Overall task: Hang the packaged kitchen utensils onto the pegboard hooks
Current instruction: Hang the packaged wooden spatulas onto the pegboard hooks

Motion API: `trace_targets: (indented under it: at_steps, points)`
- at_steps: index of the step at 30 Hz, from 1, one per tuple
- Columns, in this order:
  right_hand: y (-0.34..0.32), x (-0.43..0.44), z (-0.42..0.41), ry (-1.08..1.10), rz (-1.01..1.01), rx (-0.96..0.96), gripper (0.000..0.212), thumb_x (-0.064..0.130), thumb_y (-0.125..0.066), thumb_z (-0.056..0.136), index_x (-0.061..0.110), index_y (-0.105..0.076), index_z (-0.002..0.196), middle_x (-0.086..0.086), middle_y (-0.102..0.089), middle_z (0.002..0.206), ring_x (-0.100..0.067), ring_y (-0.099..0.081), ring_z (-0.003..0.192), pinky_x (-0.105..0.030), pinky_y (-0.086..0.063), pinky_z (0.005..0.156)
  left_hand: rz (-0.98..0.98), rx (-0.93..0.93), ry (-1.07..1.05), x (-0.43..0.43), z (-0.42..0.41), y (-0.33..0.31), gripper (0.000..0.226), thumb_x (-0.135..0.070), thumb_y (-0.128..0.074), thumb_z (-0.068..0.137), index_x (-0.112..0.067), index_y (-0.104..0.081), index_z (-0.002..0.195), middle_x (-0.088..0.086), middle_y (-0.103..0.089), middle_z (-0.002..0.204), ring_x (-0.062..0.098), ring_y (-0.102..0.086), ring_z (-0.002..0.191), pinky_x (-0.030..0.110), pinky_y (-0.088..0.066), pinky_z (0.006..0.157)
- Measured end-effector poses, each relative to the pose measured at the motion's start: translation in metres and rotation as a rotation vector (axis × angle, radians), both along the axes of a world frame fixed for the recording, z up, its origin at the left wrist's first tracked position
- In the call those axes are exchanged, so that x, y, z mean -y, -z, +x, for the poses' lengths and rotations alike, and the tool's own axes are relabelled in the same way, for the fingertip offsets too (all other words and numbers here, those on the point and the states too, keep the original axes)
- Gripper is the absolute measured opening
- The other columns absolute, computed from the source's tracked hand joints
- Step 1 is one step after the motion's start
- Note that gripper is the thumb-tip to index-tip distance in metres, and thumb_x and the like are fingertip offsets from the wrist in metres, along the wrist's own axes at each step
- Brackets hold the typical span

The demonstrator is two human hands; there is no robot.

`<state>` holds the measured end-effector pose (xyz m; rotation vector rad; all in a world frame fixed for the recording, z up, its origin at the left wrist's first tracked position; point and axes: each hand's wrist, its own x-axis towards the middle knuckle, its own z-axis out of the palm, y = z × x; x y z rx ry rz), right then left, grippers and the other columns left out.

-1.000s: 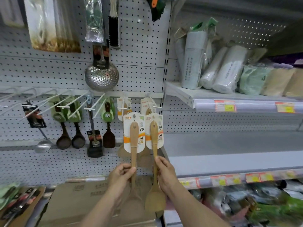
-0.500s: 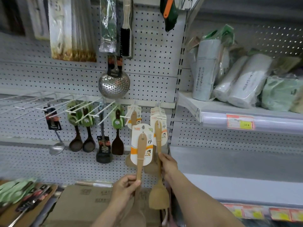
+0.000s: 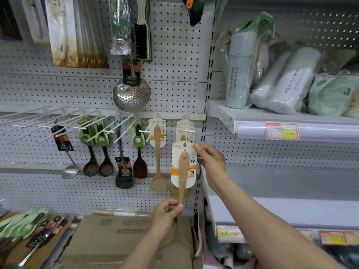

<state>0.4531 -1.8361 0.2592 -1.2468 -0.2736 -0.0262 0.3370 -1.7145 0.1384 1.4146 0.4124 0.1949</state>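
Stocking the pegboard, my left hand (image 3: 167, 210) grips a carded spatula (image 3: 183, 166) by its handle while my right hand (image 3: 210, 159) pinches the card (image 3: 175, 158) at 3 o'clock, the hook (image 3: 188, 131) just above at 12 o'clock; a missed hang hole could tear the card or drop it.

Store stock sitting nearby
Plastic-wrapped pale cylindrical rolls (image 3: 291, 80) are leaning on a white metal shelf (image 3: 219, 111); a brown cardboard box (image 3: 116, 235) is lying lower left.
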Motion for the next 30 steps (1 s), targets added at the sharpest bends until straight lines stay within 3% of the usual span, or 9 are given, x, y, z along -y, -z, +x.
trace_targets:
  at_steps: [2,6,10,14,19,23,27,30]
  points:
    - [-0.007,-0.001,0.002,0.038,-0.063,0.029,0.011,0.015,-0.081,0.082,0.008,-0.077,0.09,-0.011,-0.076,0.092,-0.023,-0.069,0.084,-0.044,-0.058,0.09,-0.021,-0.004,0.003,0.005,0.005,-0.001,0.008,-0.007,-0.071,0.088,-0.011,-0.074,0.094,0.006,-0.074,0.086,0.02,-0.067,0.082,0.033,-0.053,0.077]
    - [-0.014,0.0,0.008,0.077,-0.122,0.011,0.006,0.012,-0.081,0.082,0.013,-0.076,0.084,-0.008,-0.076,0.09,-0.018,-0.068,0.08,-0.029,-0.058,0.075,-0.047,-0.005,-0.001,0.009,0.012,0.0,0.008,-0.006,-0.07,0.088,-0.011,-0.074,0.093,0.006,-0.073,0.083,0.021,-0.065,0.081,0.035,-0.053,0.079]
    - [-0.011,-0.001,0.015,0.046,-0.109,-0.012,0.005,0.012,-0.081,0.082,0.012,-0.077,0.083,-0.013,-0.077,0.093,-0.024,-0.068,0.083,-0.041,-0.058,0.085,-0.042,-0.01,-0.009,0.009,0.02,0.006,0.009,-0.007,-0.071,0.088,-0.013,-0.074,0.093,0.007,-0.075,0.087,0.023,-0.067,0.085,0.04,-0.055,0.084]
    - [-0.007,0.0,0.021,0.028,-0.062,-0.037,0.009,0.009,-0.078,0.084,0.014,-0.076,0.077,-0.008,-0.076,0.085,-0.025,-0.066,0.082,-0.038,-0.056,0.078,-0.031,-0.004,-0.02,0.007,0.028,0.012,0.008,-0.006,-0.072,0.086,-0.013,-0.074,0.09,0.012,-0.075,0.092,0.024,-0.067,0.086,0.039,-0.054,0.084]
    - [-0.009,-0.007,0.037,0.04,-0.151,-0.022,0.006,0.014,-0.08,0.084,0.015,-0.075,0.081,-0.008,-0.076,0.091,-0.023,-0.066,0.087,-0.047,-0.055,0.093,-0.059,-0.016,-0.033,0.003,0.046,0.013,0.009,-0.007,-0.071,0.088,-0.011,-0.073,0.096,0.011,-0.076,0.092,0.026,-0.07,0.091,0.038,-0.055,0.086]
    - [-0.016,-0.009,0.055,0.028,-0.19,-0.031,0.006,0.016,-0.078,0.086,0.012,-0.075,0.089,-0.013,-0.077,0.099,-0.023,-0.066,0.09,-0.042,-0.055,0.09,-0.072,-0.03,-0.019,0.0,0.071,0.007,0.011,-0.006,-0.07,0.089,-0.008,-0.072,0.1,0.017,-0.074,0.1,0.029,-0.069,0.095,0.041,-0.055,0.092]
    - [-0.024,-0.013,0.071,0.035,-0.254,-0.036,0.005,0.015,-0.076,0.087,0.016,-0.075,0.083,-0.001,-0.077,0.084,-0.02,-0.066,0.085,-0.04,-0.055,0.085,-0.064,-0.036,0.006,-0.004,0.095,0.003,0.009,-0.007,-0.068,0.091,-0.009,-0.069,0.1,0.017,-0.071,0.104,0.026,-0.066,0.094,0.035,-0.055,0.085]
    - [-0.029,-0.015,0.081,0.068,-0.301,-0.047,0.009,0.014,-0.074,0.089,0.018,-0.074,0.081,0.009,-0.073,0.074,-0.012,-0.063,0.076,-0.028,-0.051,0.075,-0.076,-0.04,-0.007,-0.01,0.112,0.004,0.013,-0.004,-0.066,0.091,-0.005,-0.067,0.104,0.015,-0.069,0.104,0.021,-0.064,0.089,0.023,-0.05,0.072]
